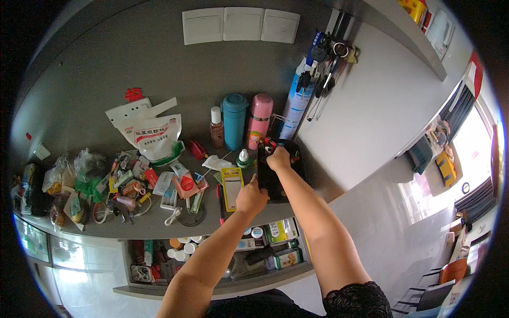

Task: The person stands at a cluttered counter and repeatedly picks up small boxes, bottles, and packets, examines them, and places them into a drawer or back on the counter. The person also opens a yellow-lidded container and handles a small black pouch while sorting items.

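Observation:
A black open box (271, 184) stands on the right part of the grey countertop. My left hand (252, 196) is at its near left side, fingers curled on the wall. My right hand (279, 159) reaches over the box with fingers closed, near small red and coloured items (269, 143) inside; what the fingers hold is hidden. Left of the box lies a yellow-edged flat package (232, 188) with a red pen (221, 204) beside it. A small white-capped green bottle (243, 158) stands just behind my left hand.
Behind stand a blue flask (234, 122), a pink flask (260, 121) and a brown bottle (217, 128). A white pouch (154, 137) and piled small items (130, 183) cover the left. Below, an open drawer (212, 290) holds bottles and boxes. Keys (331, 58) hang at right.

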